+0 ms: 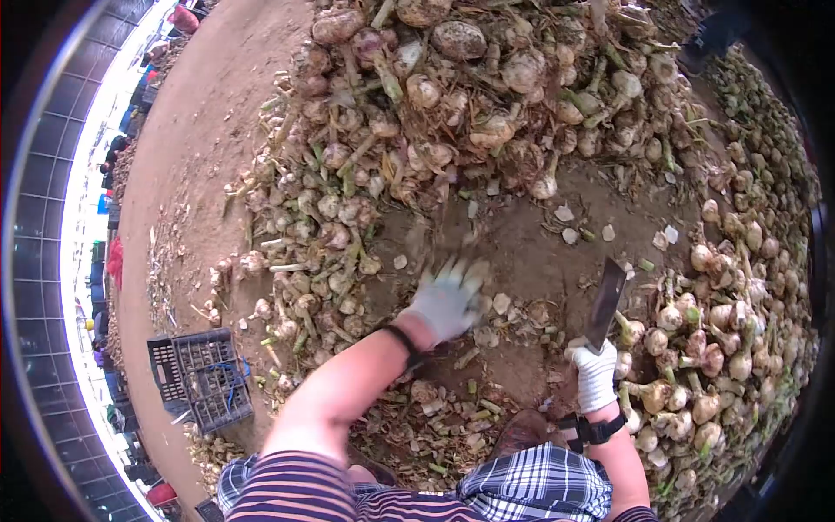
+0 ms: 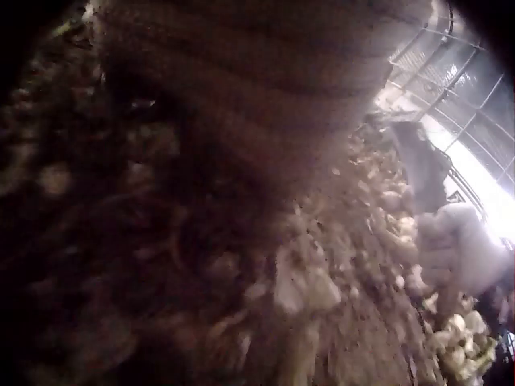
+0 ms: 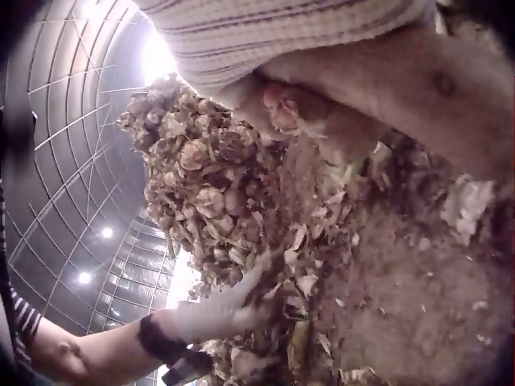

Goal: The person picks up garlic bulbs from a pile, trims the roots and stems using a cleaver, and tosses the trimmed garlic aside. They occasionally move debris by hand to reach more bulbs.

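The gloved left hand (image 1: 448, 300) reaches over the dirt at the middle of the head view, fingers extended and slightly blurred, with no held item visible. Garlic bulbs (image 1: 422, 90) with stems are heaped beyond it. In a striped white glove, the right hand (image 1: 595, 376) grips a broad dark blade (image 1: 608, 300) by its handle, the blade pointing away from the body. The right wrist view has the left hand (image 3: 217, 314) beside the garlic heap (image 3: 211, 201). At the right of the dim left wrist view are the right hand (image 2: 463, 249) and blade (image 2: 417, 161).
More garlic (image 1: 709, 348) lies along the right side. A black plastic crate (image 1: 202, 378) stands at the lower left. Cut stems and peel (image 1: 461, 418) litter the ground near a shoe (image 1: 520, 432). Bare dirt (image 1: 531, 252) shows between the heaps.
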`<state>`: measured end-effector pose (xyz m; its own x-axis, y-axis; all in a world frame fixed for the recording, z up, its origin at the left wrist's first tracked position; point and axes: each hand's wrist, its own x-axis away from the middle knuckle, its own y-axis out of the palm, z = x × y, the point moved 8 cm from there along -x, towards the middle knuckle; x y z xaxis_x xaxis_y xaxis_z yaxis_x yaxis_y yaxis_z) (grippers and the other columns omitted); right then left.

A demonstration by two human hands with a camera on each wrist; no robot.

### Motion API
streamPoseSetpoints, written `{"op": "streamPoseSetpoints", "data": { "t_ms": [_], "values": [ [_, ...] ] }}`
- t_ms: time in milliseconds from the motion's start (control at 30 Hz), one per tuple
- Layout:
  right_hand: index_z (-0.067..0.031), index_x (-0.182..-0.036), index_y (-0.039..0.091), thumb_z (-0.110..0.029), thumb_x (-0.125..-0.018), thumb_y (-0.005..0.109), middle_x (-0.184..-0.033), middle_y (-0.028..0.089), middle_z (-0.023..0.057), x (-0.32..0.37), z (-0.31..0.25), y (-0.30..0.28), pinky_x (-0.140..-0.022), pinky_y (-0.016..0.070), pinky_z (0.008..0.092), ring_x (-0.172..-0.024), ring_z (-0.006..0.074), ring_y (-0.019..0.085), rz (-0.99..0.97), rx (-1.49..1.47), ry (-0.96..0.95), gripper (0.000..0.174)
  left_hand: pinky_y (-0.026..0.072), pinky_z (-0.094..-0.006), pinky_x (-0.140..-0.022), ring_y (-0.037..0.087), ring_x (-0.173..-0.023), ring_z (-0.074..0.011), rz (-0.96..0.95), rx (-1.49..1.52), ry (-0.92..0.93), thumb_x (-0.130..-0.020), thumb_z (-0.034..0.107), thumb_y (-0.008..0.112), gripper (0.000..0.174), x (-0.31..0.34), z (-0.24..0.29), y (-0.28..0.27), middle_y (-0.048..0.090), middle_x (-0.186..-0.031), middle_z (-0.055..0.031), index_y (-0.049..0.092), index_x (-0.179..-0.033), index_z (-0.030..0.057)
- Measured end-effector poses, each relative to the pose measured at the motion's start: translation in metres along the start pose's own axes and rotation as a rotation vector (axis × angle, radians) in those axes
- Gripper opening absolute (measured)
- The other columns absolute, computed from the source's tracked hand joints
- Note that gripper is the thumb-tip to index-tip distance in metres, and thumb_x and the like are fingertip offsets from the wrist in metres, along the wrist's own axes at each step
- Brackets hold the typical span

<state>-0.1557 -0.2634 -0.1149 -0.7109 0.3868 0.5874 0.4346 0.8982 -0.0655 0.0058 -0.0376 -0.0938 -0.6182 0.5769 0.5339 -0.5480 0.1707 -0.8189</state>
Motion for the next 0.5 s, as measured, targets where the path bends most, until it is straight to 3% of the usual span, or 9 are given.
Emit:
{"op": "streamPoseSetpoints", "data": {
  "t_ms": [67,100,133,200,300,333,367,400,500],
  "values": [
    [-0.0035,-0.076,0.063,-0.002,-0.069,0.066,-0.058,0.054,-0.0012,0.003,0.011,0.003,-0.051,0.0417,0.0251,-0.053,0.0076,0.05,-0.007,0.006,0.025,0.008,0.0229,-0.0548,-0.109,0.024,-0.136,-0.0418,-0.493,-0.097,0.137,-0.079,0.047,0.061,0.081,0.06,-0.012,0.018,0.019,-0.149,-0.0258,0.027,-0.144,0.0134],
    [-0.0034,-0.077,0.062,-0.001,-0.069,0.065,-0.058,0.055,-0.0003,0.01,0.012,0.004,-0.047,0.0413,0.0248,-0.05,0.0082,0.05,0.002,-0.032,0.079,0.008,0.0302,-0.0505,-0.107,0.037,-0.131,-0.0391,-0.51,-0.059,0.243,-0.077,0.047,0.064,0.077,0.08,-0.023,0.025,0.032,-0.144,-0.0249,0.038,-0.139,0.0113],
    [-0.0034,-0.077,0.061,0.0,-0.07,0.063,-0.058,0.055,0.0007,0.015,0.015,0.006,-0.044,0.0408,0.0245,-0.047,0.0088,0.049,0.01,-0.068,0.13,0.008,0.0366,-0.0468,-0.103,0.048,-0.122,-0.0347,-0.636,0.133,0.084,-0.076,0.046,0.064,0.069,0.088,-0.036,-0.005,0.045,-0.135,-0.0231,0.048,-0.132,0.01],
    [-0.0036,-0.078,0.059,0.001,-0.07,0.061,-0.058,0.056,0.0018,0.016,0.026,0.007,-0.039,0.0398,0.0245,-0.043,0.0098,0.048,0.013,-0.077,0.151,0.009,0.0491,-0.0406,-0.088,0.062,-0.093,-0.0283,-0.097,-0.041,-0.274,-0.081,0.038,0.06,0.043,0.078,-0.057,-0.094,0.062,-0.111,-0.0169,0.061,-0.117,0.013],
    [-0.0036,-0.079,0.058,0.001,-0.071,0.061,-0.059,0.055,0.0018,0.015,0.026,0.012,-0.038,0.0397,0.0248,-0.042,0.01,0.048,0.019,-0.077,0.175,0.01,0.0356,-0.0471,-0.099,0.058,-0.102,-0.0308,0.723,0.039,-0.491,-0.083,0.038,0.062,0.048,0.083,-0.13,-0.155,0.065,-0.102,-0.0165,0.051,-0.121,0.0121],
    [-0.0039,-0.078,0.059,0.001,-0.07,0.062,-0.061,0.057,0.001,0.011,0.023,0.013,-0.043,0.0409,0.0244,-0.047,0.0095,0.049,0.012,-0.022,0.127,0.01,0.037,-0.0461,-0.098,0.056,-0.111,-0.0317,0.638,0.076,-0.759,-0.083,0.049,0.06,0.067,0.072,-0.178,-0.142,0.064,-0.108,-0.0201,0.043,-0.131,0.0044],
    [-0.0042,-0.077,0.06,0.002,-0.068,0.063,-0.063,0.058,0.0002,0.007,0.02,0.015,-0.047,0.042,0.0241,-0.051,0.0089,0.05,0.006,0.033,0.083,0.011,0.0496,-0.0381,-0.08,0.065,-0.088,-0.03,0.387,0.333,-1.007,-0.082,0.048,0.061,0.083,0.064,-0.21,-0.125,0.066,-0.094,-0.0222,0.023,-0.144,0.0093],
    [-0.0046,-0.077,0.06,0.002,-0.067,0.064,-0.065,0.059,-0.0005,0.005,0.016,0.017,-0.052,0.0432,0.0238,-0.055,0.0083,0.052,0.001,0.084,0.041,0.012,0.0482,-0.039,-0.085,0.064,-0.094,-0.0281,0.323,0.505,-1.073,-0.078,0.049,0.064,0.091,0.047,-0.231,-0.103,0.065,-0.098,-0.0222,0.017,-0.146,0.0094],
    [-0.0054,-0.076,0.062,0.002,-0.066,0.065,-0.067,0.06,-0.0019,0.004,0.008,0.024,-0.056,0.0435,0.0238,-0.06,0.0076,0.053,0.001,0.049,0.047,0.013,0.0439,-0.0398,-0.093,0.057,-0.108,-0.0284,0.185,0.121,-0.837,-0.074,0.042,0.069,0.089,0.025,-0.19,-0.09,0.06,-0.114,-0.02,0.024,-0.142,0.008]
  ]
}}
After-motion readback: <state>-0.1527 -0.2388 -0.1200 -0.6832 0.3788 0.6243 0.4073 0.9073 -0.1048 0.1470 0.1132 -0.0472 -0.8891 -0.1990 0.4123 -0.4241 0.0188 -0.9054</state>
